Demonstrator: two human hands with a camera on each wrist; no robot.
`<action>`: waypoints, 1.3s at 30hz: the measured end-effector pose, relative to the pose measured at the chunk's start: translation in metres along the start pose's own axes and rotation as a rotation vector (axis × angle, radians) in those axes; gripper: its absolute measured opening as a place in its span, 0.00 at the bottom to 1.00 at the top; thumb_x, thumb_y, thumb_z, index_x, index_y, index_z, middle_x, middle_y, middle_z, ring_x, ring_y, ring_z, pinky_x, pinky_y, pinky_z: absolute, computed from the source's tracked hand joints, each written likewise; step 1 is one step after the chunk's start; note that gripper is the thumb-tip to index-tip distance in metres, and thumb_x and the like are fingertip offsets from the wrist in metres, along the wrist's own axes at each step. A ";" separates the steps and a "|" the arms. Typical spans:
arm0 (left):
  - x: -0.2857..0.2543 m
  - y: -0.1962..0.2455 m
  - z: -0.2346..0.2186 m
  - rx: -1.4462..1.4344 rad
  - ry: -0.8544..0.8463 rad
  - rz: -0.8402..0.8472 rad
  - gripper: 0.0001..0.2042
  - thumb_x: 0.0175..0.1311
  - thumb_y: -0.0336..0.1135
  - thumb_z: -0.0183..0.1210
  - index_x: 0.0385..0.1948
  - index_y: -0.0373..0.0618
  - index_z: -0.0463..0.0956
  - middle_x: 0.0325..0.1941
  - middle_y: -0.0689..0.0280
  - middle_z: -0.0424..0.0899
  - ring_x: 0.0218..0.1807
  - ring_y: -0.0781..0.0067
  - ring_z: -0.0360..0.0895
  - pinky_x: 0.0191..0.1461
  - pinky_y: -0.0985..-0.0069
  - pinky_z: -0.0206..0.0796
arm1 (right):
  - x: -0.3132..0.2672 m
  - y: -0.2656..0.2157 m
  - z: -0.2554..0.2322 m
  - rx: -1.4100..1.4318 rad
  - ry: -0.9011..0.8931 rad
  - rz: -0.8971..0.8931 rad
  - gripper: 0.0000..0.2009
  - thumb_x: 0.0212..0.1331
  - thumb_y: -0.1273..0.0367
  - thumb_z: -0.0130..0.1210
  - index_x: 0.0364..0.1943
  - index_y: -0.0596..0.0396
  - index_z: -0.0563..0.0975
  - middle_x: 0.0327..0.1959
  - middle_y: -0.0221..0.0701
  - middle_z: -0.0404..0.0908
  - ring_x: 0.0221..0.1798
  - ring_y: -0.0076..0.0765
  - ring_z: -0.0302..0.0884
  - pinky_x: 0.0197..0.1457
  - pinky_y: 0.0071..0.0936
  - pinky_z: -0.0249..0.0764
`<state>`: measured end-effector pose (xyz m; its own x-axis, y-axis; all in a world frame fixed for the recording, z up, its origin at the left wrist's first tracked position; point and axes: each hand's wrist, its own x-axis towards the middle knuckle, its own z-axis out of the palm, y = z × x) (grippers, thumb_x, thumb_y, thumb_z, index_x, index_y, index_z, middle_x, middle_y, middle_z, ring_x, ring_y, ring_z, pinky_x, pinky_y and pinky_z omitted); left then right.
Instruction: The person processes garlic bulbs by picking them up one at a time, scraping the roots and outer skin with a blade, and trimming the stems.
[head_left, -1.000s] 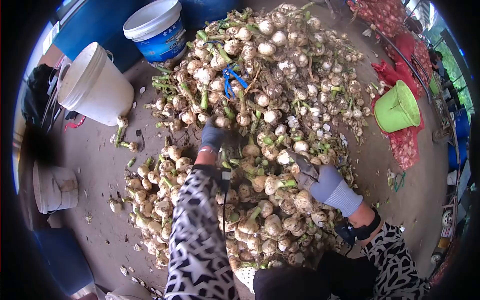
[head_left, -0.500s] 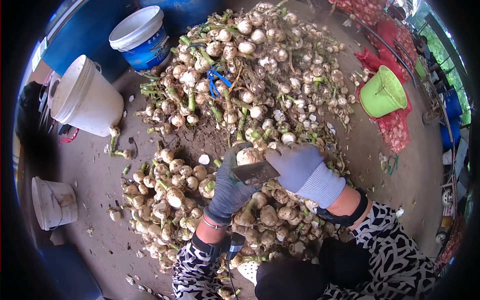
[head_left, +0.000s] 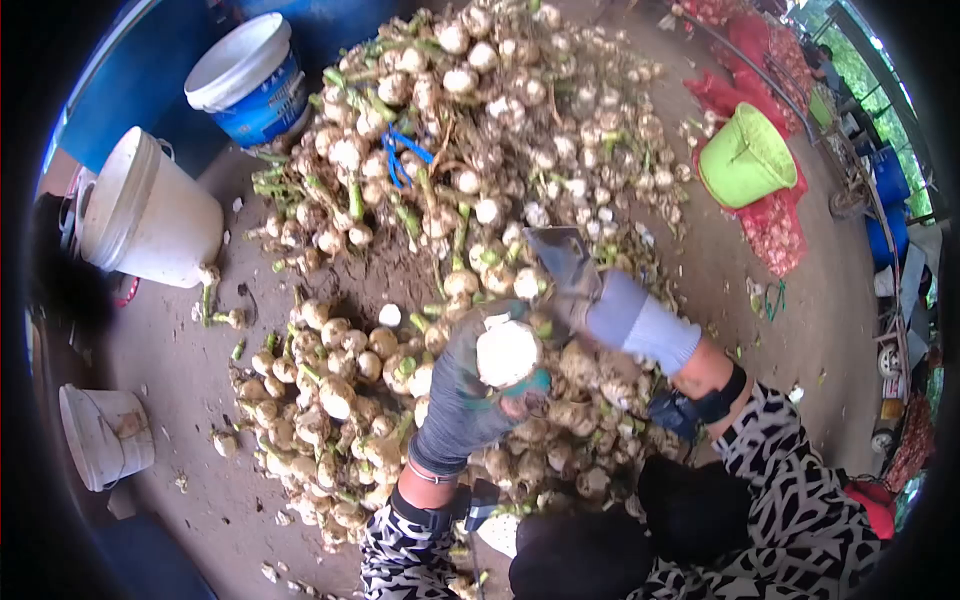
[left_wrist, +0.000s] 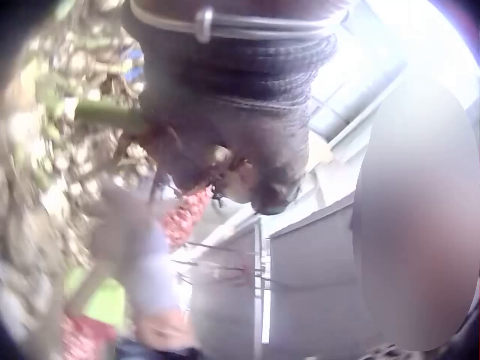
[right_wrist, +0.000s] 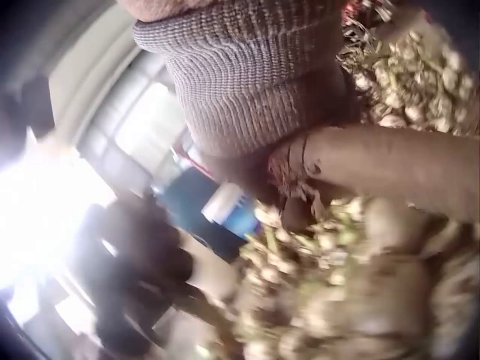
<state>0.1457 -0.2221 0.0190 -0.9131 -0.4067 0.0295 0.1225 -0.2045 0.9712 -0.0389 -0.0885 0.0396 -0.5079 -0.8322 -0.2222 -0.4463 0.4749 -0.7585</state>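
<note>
A peeled-looking white bulb (head_left: 507, 353) sits in the grip of my left hand (head_left: 462, 398), its pale face turned up. To the right, my gloved right hand (head_left: 625, 318) grips a tool with a broad metal blade (head_left: 562, 256), apart from the bulb and angled up and left. In the left wrist view the left glove (left_wrist: 225, 112) is dark, with a green stalk (left_wrist: 112, 115) beside it; its fingers are partly hidden. A thick brown handle (right_wrist: 397, 169) runs from the right glove (right_wrist: 247, 90) in the right wrist view. The left hand (right_wrist: 139, 262) is blurred there.
Heaped bulbs with stalks (head_left: 480, 70) lie ahead, and more bulbs (head_left: 335, 400) lie nearer and left. White buckets (head_left: 155, 215) and a blue-white one (head_left: 250, 85) stand left. A green bucket (head_left: 748, 160) is right, by red net sacks (head_left: 775, 235).
My left hand went from the far heap back toward me and now holds a bulb. The blade was at the bulb half a second ago; my right hand has since moved it away, up and right.
</note>
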 end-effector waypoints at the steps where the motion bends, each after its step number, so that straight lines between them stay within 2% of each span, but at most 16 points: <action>1: 0.017 -0.008 -0.012 0.591 -0.037 0.405 0.34 0.49 0.44 0.69 0.58 0.43 0.67 0.53 0.57 0.73 0.49 0.64 0.75 0.51 0.71 0.71 | -0.004 -0.028 -0.004 0.243 -0.080 0.116 0.11 0.60 0.61 0.59 0.38 0.54 0.82 0.24 0.30 0.81 0.29 0.26 0.79 0.33 0.29 0.74; 4: 0.004 0.013 -0.016 0.988 0.077 0.262 0.33 0.53 0.41 0.68 0.60 0.44 0.65 0.52 0.58 0.74 0.47 0.68 0.76 0.50 0.76 0.72 | -0.008 -0.045 0.007 0.443 -0.113 0.268 0.11 0.62 0.59 0.59 0.37 0.52 0.82 0.21 0.27 0.78 0.22 0.21 0.74 0.28 0.26 0.71; 6: -0.003 0.004 -0.012 -0.167 0.004 -0.114 0.33 0.52 0.42 0.71 0.59 0.44 0.64 0.48 0.60 0.77 0.44 0.72 0.78 0.48 0.78 0.72 | -0.016 -0.058 0.016 0.539 -0.112 0.150 0.12 0.63 0.58 0.58 0.37 0.51 0.82 0.18 0.24 0.77 0.20 0.17 0.72 0.25 0.24 0.69; 10: -0.016 -0.022 -0.010 -0.488 0.192 -0.043 0.28 0.55 0.42 0.70 0.53 0.43 0.66 0.41 0.66 0.80 0.41 0.76 0.79 0.47 0.80 0.73 | -0.016 -0.061 0.017 0.260 -0.102 0.117 0.11 0.61 0.59 0.59 0.39 0.51 0.82 0.21 0.32 0.81 0.23 0.30 0.79 0.30 0.31 0.74; 12: -0.018 -0.018 -0.019 0.013 0.166 0.148 0.24 0.54 0.41 0.70 0.48 0.44 0.69 0.42 0.67 0.80 0.43 0.73 0.79 0.49 0.73 0.72 | -0.016 -0.054 0.014 -0.026 0.156 -0.219 0.13 0.60 0.59 0.58 0.40 0.51 0.82 0.25 0.39 0.82 0.27 0.45 0.82 0.34 0.35 0.76; 16: -0.020 0.014 -0.035 0.124 -0.175 0.307 0.20 0.46 0.38 0.72 0.42 0.51 0.77 0.45 0.66 0.81 0.53 0.64 0.75 0.59 0.64 0.64 | -0.003 -0.003 0.021 -0.644 -0.115 -0.037 0.16 0.60 0.56 0.55 0.40 0.53 0.81 0.27 0.43 0.82 0.30 0.51 0.82 0.36 0.36 0.76; 20: 0.001 0.012 -0.081 0.680 -0.471 0.080 0.24 0.43 0.47 0.73 0.45 0.56 0.79 0.59 0.61 0.75 0.62 0.52 0.69 0.66 0.58 0.55 | 0.002 -0.001 -0.007 -0.102 -0.016 0.207 0.20 0.59 0.53 0.57 0.36 0.60 0.80 0.23 0.45 0.81 0.28 0.49 0.81 0.34 0.38 0.75; 21: 0.014 0.010 -0.083 0.955 -0.393 0.101 0.23 0.46 0.52 0.69 0.44 0.54 0.79 0.58 0.60 0.75 0.60 0.53 0.70 0.62 0.57 0.59 | 0.004 0.004 -0.009 -0.099 -0.013 0.207 0.20 0.59 0.53 0.57 0.36 0.60 0.80 0.23 0.45 0.81 0.28 0.49 0.81 0.34 0.38 0.75; 23: 0.062 -0.006 -0.077 1.599 -0.184 0.249 0.21 0.52 0.42 0.63 0.49 0.50 0.76 0.61 0.58 0.71 0.52 0.57 0.74 0.52 0.61 0.66 | 0.006 0.014 -0.012 -0.233 0.021 0.210 0.20 0.59 0.54 0.57 0.34 0.61 0.81 0.23 0.46 0.80 0.27 0.46 0.80 0.34 0.39 0.74; 29: 0.219 -0.137 -0.123 1.976 -0.280 0.080 0.20 0.60 0.31 0.50 0.56 0.56 0.72 0.56 0.55 0.75 0.45 0.54 0.80 0.44 0.59 0.69 | -0.004 0.014 -0.010 -0.030 0.018 0.220 0.18 0.59 0.57 0.58 0.38 0.60 0.81 0.26 0.47 0.81 0.32 0.49 0.82 0.38 0.37 0.74; 31: 0.239 -0.176 -0.130 1.903 -0.018 0.200 0.18 0.60 0.34 0.52 0.54 0.57 0.73 0.51 0.55 0.77 0.40 0.53 0.81 0.41 0.58 0.70 | -0.006 0.022 -0.013 -0.013 0.043 0.188 0.19 0.59 0.56 0.58 0.42 0.58 0.81 0.28 0.48 0.82 0.34 0.50 0.82 0.39 0.38 0.74; 33: 0.237 -0.171 -0.128 1.816 -0.097 0.008 0.15 0.61 0.37 0.52 0.51 0.55 0.74 0.47 0.55 0.77 0.39 0.51 0.81 0.42 0.57 0.71 | -0.014 0.019 -0.022 -0.033 0.038 0.257 0.19 0.59 0.56 0.57 0.43 0.58 0.80 0.29 0.48 0.82 0.34 0.50 0.82 0.39 0.38 0.75; 34: 0.233 -0.151 -0.118 1.666 0.037 -0.195 0.13 0.63 0.40 0.52 0.47 0.53 0.75 0.45 0.53 0.78 0.39 0.50 0.81 0.44 0.55 0.71 | -0.015 0.017 -0.027 -0.065 0.014 0.314 0.19 0.60 0.56 0.57 0.44 0.57 0.80 0.29 0.48 0.82 0.35 0.50 0.82 0.39 0.38 0.75; 35: 0.221 -0.148 -0.124 1.733 0.003 -0.046 0.13 0.65 0.43 0.50 0.47 0.53 0.75 0.46 0.50 0.80 0.39 0.47 0.80 0.44 0.54 0.71 | -0.016 0.021 -0.029 -0.058 0.021 0.318 0.19 0.60 0.56 0.57 0.44 0.57 0.80 0.29 0.48 0.82 0.35 0.50 0.82 0.39 0.38 0.75; 37: 0.203 -0.106 -0.108 1.485 -0.037 -0.226 0.12 0.67 0.40 0.50 0.46 0.48 0.75 0.51 0.51 0.79 0.41 0.52 0.82 0.43 0.59 0.74 | -0.022 0.027 -0.030 -0.022 0.055 0.257 0.18 0.60 0.56 0.56 0.45 0.56 0.81 0.30 0.49 0.82 0.35 0.50 0.82 0.39 0.38 0.75; 39: 0.153 -0.075 -0.093 0.155 -0.019 -0.228 0.15 0.67 0.31 0.52 0.54 0.44 0.72 0.58 0.56 0.76 0.42 0.62 0.82 0.43 0.70 0.76 | -0.019 0.017 -0.026 -0.096 0.067 0.230 0.17 0.61 0.56 0.55 0.42 0.55 0.81 0.28 0.47 0.82 0.34 0.50 0.82 0.39 0.39 0.75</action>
<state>0.0332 -0.3513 -0.0713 -0.9176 -0.3485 -0.1911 -0.1467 -0.1500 0.9777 -0.0560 -0.0570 0.0474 -0.6504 -0.6797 -0.3391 -0.3797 0.6775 -0.6300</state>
